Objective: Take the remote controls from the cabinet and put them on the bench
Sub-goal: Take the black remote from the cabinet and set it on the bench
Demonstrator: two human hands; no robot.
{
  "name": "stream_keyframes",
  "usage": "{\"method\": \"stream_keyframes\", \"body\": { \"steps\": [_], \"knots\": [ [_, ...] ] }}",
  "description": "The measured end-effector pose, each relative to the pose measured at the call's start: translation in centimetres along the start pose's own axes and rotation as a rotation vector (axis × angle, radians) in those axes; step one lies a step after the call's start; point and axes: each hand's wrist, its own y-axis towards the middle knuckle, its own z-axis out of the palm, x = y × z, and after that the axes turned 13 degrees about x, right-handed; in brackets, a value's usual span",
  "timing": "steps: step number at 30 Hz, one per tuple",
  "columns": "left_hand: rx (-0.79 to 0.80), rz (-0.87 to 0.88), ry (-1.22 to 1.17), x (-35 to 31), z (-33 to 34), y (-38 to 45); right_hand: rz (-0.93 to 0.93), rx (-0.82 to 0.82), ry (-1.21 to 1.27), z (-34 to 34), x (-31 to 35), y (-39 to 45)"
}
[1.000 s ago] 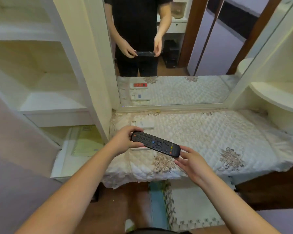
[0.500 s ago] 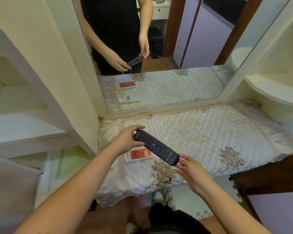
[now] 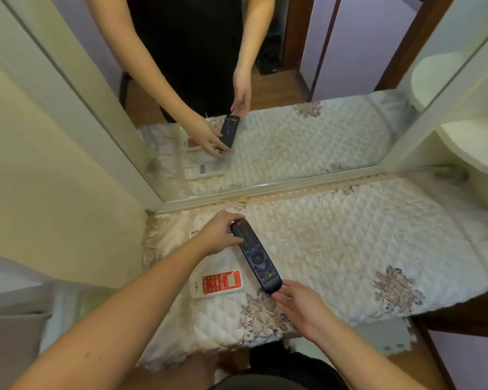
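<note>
A long black remote control lies low over the bench's quilted white cover, its far end gripped by my left hand. My right hand has its fingertips at the remote's near end, fingers spread. A white remote with a red face rests on the cover just left of the black one. Another white remote shows only in the mirror reflection; my left arm hides the real one.
A large mirror stands at the back of the bench and reflects a person's arms and the remotes. A cream cabinet side panel rises on the left. Rounded white shelves sit at the right. Brown floor lies below the bench edge.
The view has tilted down and closed in on the bench. The black remote has swung from crosswise to nearly lengthwise and come down close to the cover, beside the red-faced remote.
</note>
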Motion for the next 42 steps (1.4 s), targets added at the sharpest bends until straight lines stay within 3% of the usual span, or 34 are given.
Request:
{"method": "stream_keyframes", "body": {
  "steps": [6, 15, 22, 37, 42],
  "knots": [
    [0.057, -0.092, 0.13, -0.9, 0.6, 3.3, 0.088, 0.018, 0.054, -0.6, 0.2, 2.5],
    [0.051, -0.135, 0.14, -1.6, 1.0, 6.0, 0.199, 0.012, 0.135, -0.6, 0.5, 4.4],
    [0.048, -0.167, 0.147, -1.0, 0.9, 6.7, 0.18, 0.015, 0.209, -1.2, 1.0, 5.2],
    [0.02, -0.174, 0.135, -1.0, 1.4, 7.1, 0.196, -0.103, 0.005, -1.5, 1.4, 5.2],
    [0.004, -0.163, 0.125, -0.9, 1.6, 6.5, 0.172, -0.102, 0.045, -1.5, 1.3, 4.9]
  ]
}}
